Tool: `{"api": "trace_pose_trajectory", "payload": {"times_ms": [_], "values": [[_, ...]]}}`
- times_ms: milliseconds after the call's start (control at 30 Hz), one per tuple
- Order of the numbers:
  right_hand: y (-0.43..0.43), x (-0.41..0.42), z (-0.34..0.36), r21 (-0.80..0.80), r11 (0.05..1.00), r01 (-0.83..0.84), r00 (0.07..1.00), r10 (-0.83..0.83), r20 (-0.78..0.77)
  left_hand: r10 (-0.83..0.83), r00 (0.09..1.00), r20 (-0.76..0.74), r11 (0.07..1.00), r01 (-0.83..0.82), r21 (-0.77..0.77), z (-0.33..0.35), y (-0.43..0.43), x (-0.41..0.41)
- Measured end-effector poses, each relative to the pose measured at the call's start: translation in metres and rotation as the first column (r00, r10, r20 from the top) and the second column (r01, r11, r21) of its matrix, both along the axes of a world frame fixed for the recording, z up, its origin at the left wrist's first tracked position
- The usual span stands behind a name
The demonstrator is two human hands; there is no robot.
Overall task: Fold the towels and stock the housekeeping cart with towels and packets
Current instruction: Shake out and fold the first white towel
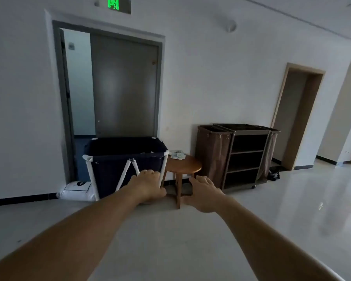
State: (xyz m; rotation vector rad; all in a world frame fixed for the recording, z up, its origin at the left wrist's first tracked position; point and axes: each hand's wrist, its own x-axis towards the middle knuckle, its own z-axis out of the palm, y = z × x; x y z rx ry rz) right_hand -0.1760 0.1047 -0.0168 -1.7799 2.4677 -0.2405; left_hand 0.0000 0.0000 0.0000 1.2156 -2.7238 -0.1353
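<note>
A white sack [77, 189] is seen on the floor against the wall at far left, just beside the navy hamper [126, 159]. The hamper is set in front of the grey door [124, 86], with its long side running along the wall, across the view. Its inside is dark, and no towels can be made out for sure.

The left hand [148, 185] is stretched forward, back up, fingers relaxed and slightly bent, nothing held. In the view it overlaps the hamper's lower right corner. Contact cannot be told, and is judged unlikely.

The packets [176, 154] are piled on the back edge of the round wooden stool [182, 166], which stands between hamper and cart. They lie ahead of the hands, roughly midway between the two, and further off.

The right hand [205, 193] is held out the same way, fingers spread wide, thumb inward, nothing held. It overlaps the stool's legs in the view.

The housekeeping cart [245, 155] is parked at the wall, right of the stool, long side along the wall, with brown bags hung at both ends. Its shelves look dark, and no stock is seen on them.

Judgement: stocking is not yet begun. The hamper is nearer the left hand and the cart nearer the right. A step forward is needed before anything is reached.
</note>
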Motion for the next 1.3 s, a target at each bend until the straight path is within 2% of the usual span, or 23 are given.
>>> {"api": "trace_pose_trajectory", "payload": {"times_ms": [200, 400, 767, 867, 1133, 1300], "values": [[-0.076, -0.02, -0.003, -0.015, 0.999, 0.033, 0.999, -0.033, 0.008, -0.037, 0.999, 0.026, 0.999, 0.037, 0.022, -0.002, -0.078, -0.028], [-0.151, -0.077, -0.013, -0.021, 0.999, 0.029, 0.999, -0.029, 0.019, -0.06, 0.997, 0.054, 0.998, 0.06, 0.002, -0.015, -0.154, -0.086], [-0.302, -0.206, 0.0, -0.056, 0.995, -0.087, 0.995, 0.089, 0.044, 0.041, 0.998, 0.056, 0.998, -0.039, -0.042, -0.002, -0.296, -0.201], [-0.346, -0.232, -0.006, -0.011, 0.996, -0.091, 0.994, 0.091, 0.057, 0.036, 0.995, 0.093, 0.999, -0.033, -0.04, -0.007, -0.331, -0.227], [-0.479, -0.281, -0.017, 0.008, 0.995, -0.097, 0.995, 0.097, 0.029, 0.029, 0.996, 0.08, 0.999, -0.027, -0.028, -0.021, -0.47, -0.279], [-0.571, -0.312, -0.015, 0.002, 0.999, -0.045, 0.999, 0.045, 0.026, 0.015, 0.997, 0.072, 1.0, -0.014, -0.002, -0.02, -0.573, -0.309]]}}
